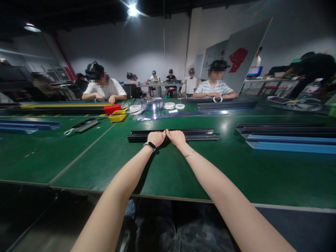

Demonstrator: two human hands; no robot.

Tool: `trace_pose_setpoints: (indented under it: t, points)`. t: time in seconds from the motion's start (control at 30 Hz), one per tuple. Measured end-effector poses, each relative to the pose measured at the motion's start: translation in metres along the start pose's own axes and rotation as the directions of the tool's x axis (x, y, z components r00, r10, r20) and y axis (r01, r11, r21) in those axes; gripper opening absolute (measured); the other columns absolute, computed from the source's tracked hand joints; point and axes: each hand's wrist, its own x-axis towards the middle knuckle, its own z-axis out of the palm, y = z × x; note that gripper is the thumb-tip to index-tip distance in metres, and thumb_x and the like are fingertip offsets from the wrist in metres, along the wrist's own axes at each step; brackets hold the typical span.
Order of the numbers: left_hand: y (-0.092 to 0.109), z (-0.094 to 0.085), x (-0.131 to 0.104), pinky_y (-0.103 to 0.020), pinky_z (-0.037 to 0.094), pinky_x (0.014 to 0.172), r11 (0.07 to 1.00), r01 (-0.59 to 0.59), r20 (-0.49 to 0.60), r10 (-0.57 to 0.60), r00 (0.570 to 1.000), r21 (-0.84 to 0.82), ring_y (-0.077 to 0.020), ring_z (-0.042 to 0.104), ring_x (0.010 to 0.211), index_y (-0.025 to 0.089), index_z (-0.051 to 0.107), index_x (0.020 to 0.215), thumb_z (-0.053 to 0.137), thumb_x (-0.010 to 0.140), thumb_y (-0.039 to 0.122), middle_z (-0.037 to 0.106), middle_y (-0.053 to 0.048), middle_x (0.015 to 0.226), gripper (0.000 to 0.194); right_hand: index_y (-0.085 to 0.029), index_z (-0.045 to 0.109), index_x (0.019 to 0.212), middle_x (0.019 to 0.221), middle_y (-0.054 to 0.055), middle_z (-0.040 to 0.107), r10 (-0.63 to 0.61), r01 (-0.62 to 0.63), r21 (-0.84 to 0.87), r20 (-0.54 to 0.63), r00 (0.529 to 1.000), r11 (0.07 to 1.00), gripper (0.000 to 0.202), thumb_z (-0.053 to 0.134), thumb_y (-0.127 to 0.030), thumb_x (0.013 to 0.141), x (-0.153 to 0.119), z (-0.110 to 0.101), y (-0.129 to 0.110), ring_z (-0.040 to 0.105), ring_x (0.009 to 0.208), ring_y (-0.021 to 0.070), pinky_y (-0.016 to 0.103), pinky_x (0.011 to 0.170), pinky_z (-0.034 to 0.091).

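Easily skids on the smooth green table (168,168) if pressed unevenly with left hand (156,139) and right hand (176,137), both closed over the black strips (201,137) and meeting near mid-length; hard to tell whether wrapped around one or both. Could scuff from rubbing edge against edge. Looks glossy, straight and ridged, lying crosswise, one behind another, nearer than the yellow bin (118,116).

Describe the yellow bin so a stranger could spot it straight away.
On the big green table, look beyond the left hand and off to its left. Right of the phone there sits a small yellow bin. It's nearer than the red bin just behind it, and short and boxy, unlike the long yellow strip farther left.
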Motion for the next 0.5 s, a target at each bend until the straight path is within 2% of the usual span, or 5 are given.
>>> trace_pose_setpoints:
  t: [0.2, 0.33, 0.5]
  points:
    - [-0.0012, 0.0008, 0.0003, -0.026, 0.034, 0.057, 0.999, -0.030, -0.020, 0.030, 0.999, 0.010, -0.0162, 0.054, 0.062, 0.009, 0.060, 0.066, 0.014, 0.083, 0.037, 0.059, -0.012, 0.065, 0.056, -0.018, 0.046, 0.108, 0.076, 0.010, 0.060, -0.004, 0.004, 0.003, -0.013, 1.000, 1.000, 0.041, 0.014, -0.029, 0.085, 0.0001, 0.0025, 0.0001, 0.054, 0.070, 0.0139, 0.024, 0.063, 0.033]
    - [0.0001, -0.0003, 0.0005, -0.025, 0.034, 0.059, 0.997, -0.083, -0.019, 0.083, 0.996, 0.002, -0.0149, 0.053, 0.065, 0.010, 0.060, 0.069, 0.016, 0.083, 0.035, 0.058, -0.012, 0.066, 0.052, -0.015, 0.057, 0.091, 0.078, 0.012, 0.060, 0.111, -0.109, 0.040, -0.037, 0.993, 0.993, 0.054, 0.009, -0.038, 0.083, -0.0006, 0.0027, -0.0046, 0.055, 0.071, 0.0156, 0.025, 0.062, 0.034]
    - [0.0024, -0.0009, 0.0003, -0.024, 0.035, 0.060, 0.994, -0.111, -0.013, 0.111, 0.994, -0.006, -0.0143, 0.053, 0.066, 0.010, 0.060, 0.072, 0.017, 0.083, 0.034, 0.058, -0.012, 0.067, 0.050, -0.013, 0.062, 0.080, 0.078, 0.012, 0.061, 0.196, -0.189, 0.082, -0.098, 0.976, 0.979, 0.060, 0.009, -0.041, 0.082, -0.0006, 0.0034, -0.0089, 0.055, 0.072, 0.0161, 0.024, 0.062, 0.035]
